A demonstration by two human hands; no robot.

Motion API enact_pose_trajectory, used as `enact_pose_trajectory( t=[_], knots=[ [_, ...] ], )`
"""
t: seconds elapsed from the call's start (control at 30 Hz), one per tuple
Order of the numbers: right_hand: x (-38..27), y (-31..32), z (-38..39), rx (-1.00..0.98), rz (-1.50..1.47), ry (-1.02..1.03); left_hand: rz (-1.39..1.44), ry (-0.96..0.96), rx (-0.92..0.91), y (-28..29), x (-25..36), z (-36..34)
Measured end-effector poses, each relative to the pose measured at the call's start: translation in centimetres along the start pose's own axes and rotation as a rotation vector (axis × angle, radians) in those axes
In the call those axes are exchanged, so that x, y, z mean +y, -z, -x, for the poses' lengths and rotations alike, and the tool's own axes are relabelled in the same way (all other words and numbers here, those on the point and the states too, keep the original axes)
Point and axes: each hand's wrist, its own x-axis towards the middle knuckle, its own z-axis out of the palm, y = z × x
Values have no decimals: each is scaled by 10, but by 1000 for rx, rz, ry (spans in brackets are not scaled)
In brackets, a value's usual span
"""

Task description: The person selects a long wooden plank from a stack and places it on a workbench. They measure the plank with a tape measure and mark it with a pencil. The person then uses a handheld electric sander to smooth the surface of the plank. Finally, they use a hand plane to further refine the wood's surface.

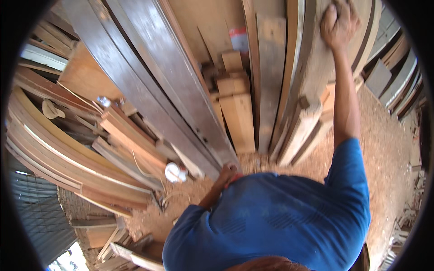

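Observation:
My right arm is stretched far forward, and my right hand (340, 25) presses with bent fingers on a thick, pale wooden plank (318, 63) standing at the right. My left hand (228, 175) is closed low in the middle, close to the lower ends of two long, dark brown boards (178, 67). Something red (233, 180) shows beside it; whether I hold that cannot be made out. My blue shirt hides part of my left forearm.
Curved wooden pieces (58, 153) are stacked at the left. Light wooden blocks (237, 115) and a grey-brown plank (271, 81) stand ahead. A white container (174, 172) sits on the brown floor (379, 149). A cap (53, 109) lies at far left. More timber leans at far right.

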Motion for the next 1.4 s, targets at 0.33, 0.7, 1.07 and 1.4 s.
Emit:
enact_pose_trajectory(
  t=[0.33,0.7,1.07,1.4],
  knots=[
    [-51,7,3,-198,197,-235,192,103,54,25,-58,70],
    [-292,132,282,-1414,-599,-509,394,-113,152,85,-52,105],
    [-459,184,331,-1794,-1087,-664,503,-82,203,143,-45,146],
    [-541,203,344,-1769,-1349,-918,760,-107,315,175,-62,186]
  ],
)
